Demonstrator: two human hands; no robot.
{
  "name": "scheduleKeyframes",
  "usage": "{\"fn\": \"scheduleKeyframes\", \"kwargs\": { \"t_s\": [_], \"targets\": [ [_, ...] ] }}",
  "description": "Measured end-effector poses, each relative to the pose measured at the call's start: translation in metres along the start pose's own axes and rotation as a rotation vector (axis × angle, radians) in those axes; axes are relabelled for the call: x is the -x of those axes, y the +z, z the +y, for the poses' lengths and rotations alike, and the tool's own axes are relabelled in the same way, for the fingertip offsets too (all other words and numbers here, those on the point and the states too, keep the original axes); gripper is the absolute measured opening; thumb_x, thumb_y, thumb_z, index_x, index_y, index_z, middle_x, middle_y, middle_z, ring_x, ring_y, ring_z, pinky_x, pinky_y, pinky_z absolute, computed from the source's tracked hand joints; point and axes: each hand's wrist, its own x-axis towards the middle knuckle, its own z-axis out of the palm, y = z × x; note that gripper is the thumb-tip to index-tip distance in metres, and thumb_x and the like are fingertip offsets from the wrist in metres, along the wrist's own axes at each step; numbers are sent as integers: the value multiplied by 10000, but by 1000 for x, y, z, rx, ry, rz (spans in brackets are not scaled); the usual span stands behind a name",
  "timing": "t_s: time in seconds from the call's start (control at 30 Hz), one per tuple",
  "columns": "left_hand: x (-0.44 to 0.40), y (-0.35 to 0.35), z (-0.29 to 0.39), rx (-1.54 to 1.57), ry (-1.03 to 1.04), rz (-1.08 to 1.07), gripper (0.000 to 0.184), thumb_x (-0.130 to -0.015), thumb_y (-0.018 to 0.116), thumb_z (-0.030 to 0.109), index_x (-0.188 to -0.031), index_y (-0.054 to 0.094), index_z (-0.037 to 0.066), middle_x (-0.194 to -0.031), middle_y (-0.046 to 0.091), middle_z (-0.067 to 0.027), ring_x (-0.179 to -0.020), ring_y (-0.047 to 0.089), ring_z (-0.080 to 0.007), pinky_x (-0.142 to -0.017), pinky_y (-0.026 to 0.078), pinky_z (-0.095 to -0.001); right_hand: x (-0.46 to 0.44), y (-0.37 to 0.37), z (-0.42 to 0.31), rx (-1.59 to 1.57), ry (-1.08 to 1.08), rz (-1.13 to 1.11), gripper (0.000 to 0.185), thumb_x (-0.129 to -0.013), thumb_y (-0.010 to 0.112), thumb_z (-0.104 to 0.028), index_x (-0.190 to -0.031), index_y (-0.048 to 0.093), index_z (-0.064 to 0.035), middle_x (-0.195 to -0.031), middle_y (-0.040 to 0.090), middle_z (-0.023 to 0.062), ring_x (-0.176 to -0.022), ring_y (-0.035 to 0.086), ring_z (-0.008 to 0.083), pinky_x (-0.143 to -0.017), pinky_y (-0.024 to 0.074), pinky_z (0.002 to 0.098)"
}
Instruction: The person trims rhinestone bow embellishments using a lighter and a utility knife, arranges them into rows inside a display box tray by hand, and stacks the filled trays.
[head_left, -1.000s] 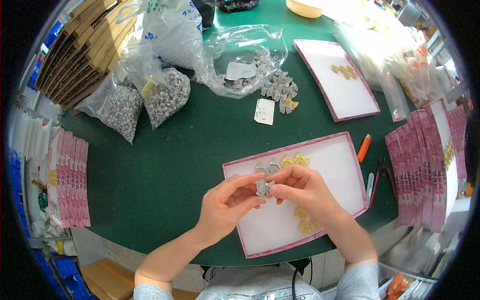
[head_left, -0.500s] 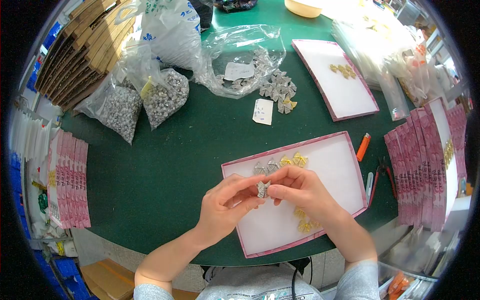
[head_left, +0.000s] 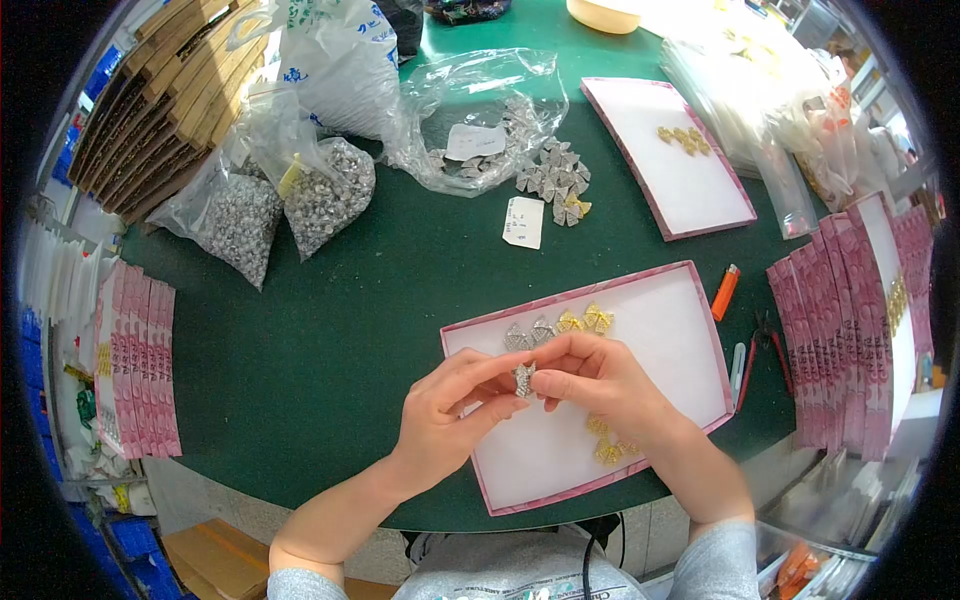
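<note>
A small silver, stone-studded bow-shaped piece of jewellery (head_left: 523,380) is pinched between the fingertips of both hands. My left hand (head_left: 440,408) grips it from the left with thumb and forefinger. From the right, the thumb and fingers of my right hand (head_left: 610,380) close on it. Both hands are over a pink-edged white tray (head_left: 660,345). Along the tray's upper part lie silver bow pieces (head_left: 528,334) and gold bow pieces (head_left: 585,319). More gold pieces (head_left: 608,450) rest below my right hand, partly covered by it.
Behind the tray are a pile of silver pieces (head_left: 553,172), a paper label (head_left: 523,222) and an open plastic bag (head_left: 480,90). Bags of small silver parts (head_left: 240,220) sit left. An orange lighter (head_left: 726,292), red-handled pliers (head_left: 768,355) and stacked pink trays (head_left: 830,340) stand right.
The silver bow piece has turned slightly between my fingertips and now shows a narrower side. Both hands stay in nearly the same place.
</note>
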Motion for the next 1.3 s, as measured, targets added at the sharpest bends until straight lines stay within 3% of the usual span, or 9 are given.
{"fn": "scheduleKeyframes", "kwargs": {
  "t_s": [0.23,0.43,0.53,0.63,0.73,0.93,1.03,1.17,1.3],
  "targets": [
    [0,1,2,20,-33,18,422,-730,600,-95,-1136,554,11,-898,522,-47,-735,562,-103,-630,481,-221,0,0,1,3,0,-2,216,-829,608,-147,-987,569,-5,-882,619,49,-799,585,95,-656,469,237],
    [1,2,3,174,-181,205,256,-732,635,-23,-982,597,19,-842,557,-39,-719,575,-102,-590,469,-218,1,-9,-11,-3,-2,99,173,-820,615,-124,-946,567,-17,-850,622,46,-794,590,102,-651,467,237],
    [8,0,9,-409,198,-148,222,-724,683,85,-921,587,52,-815,568,-43,-681,580,-120,-567,465,-227,-17,-43,-27,421,-324,373,150,-807,625,-117,-914,586,-18,-820,629,43,-760,591,100,-652,462,230],
    [16,13,-1,-546,567,-369,274,-717,690,201,-930,574,73,-794,558,-42,-674,578,-162,-571,467,-254,-44,-76,-40,588,-386,528,148,-787,640,-120,-871,608,-2,-781,634,48,-728,585,98,-663,455,226],
    [21,16,-4,-601,545,-577,270,-712,672,257,-877,556,77,-730,523,-22,-666,563,-189,-579,465,-283,-70,-93,-39,673,-402,562,167,-774,643,-118,-859,610,22,-773,638,68,-722,590,111,-664,463,245],
    [29,17,-8,-612,507,-654,121,-687,596,157,-692,510,72,-651,489,-25,-640,546,-168,-575,432,-284,-110,-106,-34,872,-340,565,181,-767,651,-124,-882,605,7,-777,627,87,-712,594,138,-646,471,264],
    [30,13,-16,-579,494,-652,173,-743,605,212,-727,486,87,-683,486,-36,-631,534,-196,-572,432,-309,-109,-77,-49,1079,-594,648,195,-769,658,-146,-896,595,-13,-782,600,82,-696,586,156,-623,467,275],
    [31,12,-18,-549,459,-638,175,-755,593,224,-725,485,89,-688,487,-35,-645,535,-199,-586,429,-308,-128,-31,-80,1239,-877,426,174,-774,633,-129,-907,585,-28,-794,583,92,-707,581,234,-643,474,313],
    [30,11,-20,-527,454,-632,173,-766,583,227,-747,487,84,-708,491,-42,-655,538,-204,-594,428,-312,-190,-27,-90,1397,-765,211,210,-766,605,-118,-952,567,-29,-863,581,121,-812,572,302,-736,464,375]
  ]
}}
